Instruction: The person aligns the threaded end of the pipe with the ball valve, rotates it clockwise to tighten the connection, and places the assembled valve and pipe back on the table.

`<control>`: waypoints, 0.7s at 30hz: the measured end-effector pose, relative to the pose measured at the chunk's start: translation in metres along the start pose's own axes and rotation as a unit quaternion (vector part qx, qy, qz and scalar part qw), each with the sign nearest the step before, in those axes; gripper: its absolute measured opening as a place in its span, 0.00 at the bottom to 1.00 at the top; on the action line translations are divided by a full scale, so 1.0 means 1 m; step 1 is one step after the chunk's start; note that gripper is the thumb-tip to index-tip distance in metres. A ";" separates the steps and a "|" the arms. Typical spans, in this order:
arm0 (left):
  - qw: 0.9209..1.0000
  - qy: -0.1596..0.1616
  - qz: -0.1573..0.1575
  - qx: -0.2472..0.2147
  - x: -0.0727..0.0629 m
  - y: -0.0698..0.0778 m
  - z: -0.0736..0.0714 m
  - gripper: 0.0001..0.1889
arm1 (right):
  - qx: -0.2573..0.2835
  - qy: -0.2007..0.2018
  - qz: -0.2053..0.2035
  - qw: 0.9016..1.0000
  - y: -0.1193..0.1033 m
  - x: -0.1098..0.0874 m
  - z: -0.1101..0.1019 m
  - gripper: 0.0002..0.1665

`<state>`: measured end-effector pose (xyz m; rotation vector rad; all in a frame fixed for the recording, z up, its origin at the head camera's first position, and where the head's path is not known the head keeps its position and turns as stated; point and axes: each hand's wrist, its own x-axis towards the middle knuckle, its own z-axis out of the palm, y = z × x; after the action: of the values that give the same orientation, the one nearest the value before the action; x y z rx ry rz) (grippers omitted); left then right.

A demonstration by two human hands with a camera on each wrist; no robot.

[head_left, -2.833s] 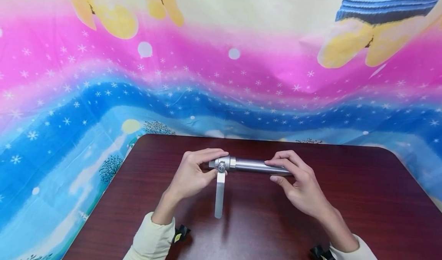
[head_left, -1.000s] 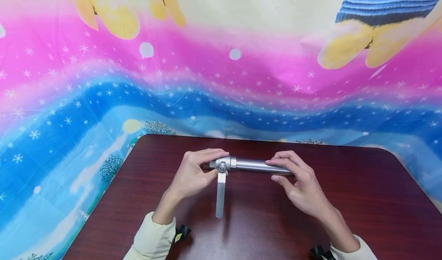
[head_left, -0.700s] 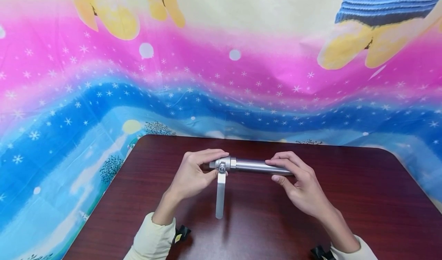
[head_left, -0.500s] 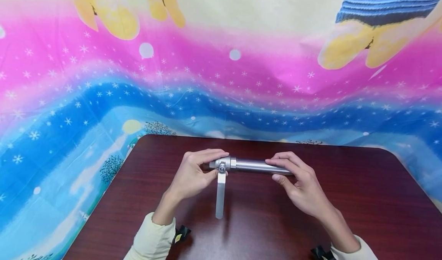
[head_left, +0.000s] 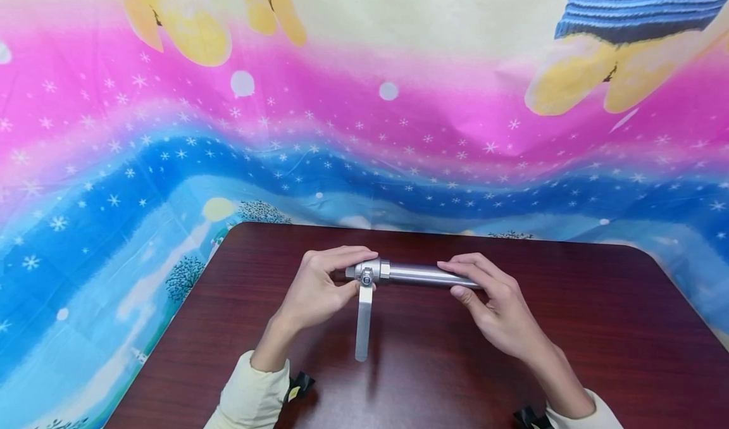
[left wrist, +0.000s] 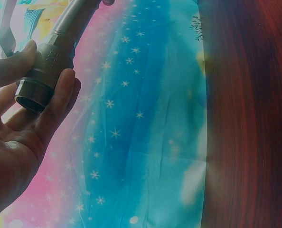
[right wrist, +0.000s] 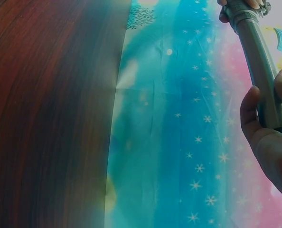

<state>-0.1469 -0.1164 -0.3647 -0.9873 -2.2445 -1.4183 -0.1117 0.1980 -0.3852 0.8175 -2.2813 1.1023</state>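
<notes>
A silver ball valve (head_left: pixel 369 269) is joined end to end with a straight steel pipe (head_left: pixel 418 274), held level above the table. The valve's flat lever (head_left: pixel 362 324) points toward the person. My left hand (head_left: pixel 319 286) pinches the valve body between thumb and fingers; its open threaded-looking end (left wrist: pixel 34 95) faces the palm in the left wrist view. Around the far end of the pipe, my right hand (head_left: pixel 498 302) has its fingers on top and its thumb on the near side. In the right wrist view the pipe (right wrist: pixel 257 57) runs up to the valve.
A dark red-brown table (head_left: pixel 433 378) with rounded back corners lies beneath. Behind it hangs a cloth backdrop (head_left: pixel 364 138) in pink and blue with snowflakes. Black straps (head_left: pixel 299 386) are at both wrists, below pale sleeves (head_left: pixel 250 388).
The right thumb has shifted slightly up the pipe's near side, and the right fingers have moved a little. The left hand, valve and lever stay almost still.
</notes>
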 end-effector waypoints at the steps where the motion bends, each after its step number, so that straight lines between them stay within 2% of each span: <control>1: 1.000 0.000 0.001 0.002 0.000 0.000 0.000 0.25 | -0.004 -0.003 0.002 1.000 0.000 -0.001 0.000 0.35; 7: 1.000 -0.001 -0.002 0.006 0.000 0.001 0.000 0.24 | -0.029 -0.012 0.012 0.999 -0.002 -0.002 0.002 0.43; 15: 1.000 0.002 -0.001 -0.002 0.000 0.001 0.001 0.25 | -0.023 0.010 0.002 1.000 -0.004 -0.001 0.002 0.33; 21: 1.000 0.001 -0.012 -0.009 -0.001 0.000 0.000 0.26 | 0.002 0.019 -0.012 1.000 -0.003 0.001 0.002 0.34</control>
<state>-0.1460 -0.1164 -0.3653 -0.9679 -2.2522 -1.4511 -0.1105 0.1946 -0.3839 0.8172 -2.2331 1.1026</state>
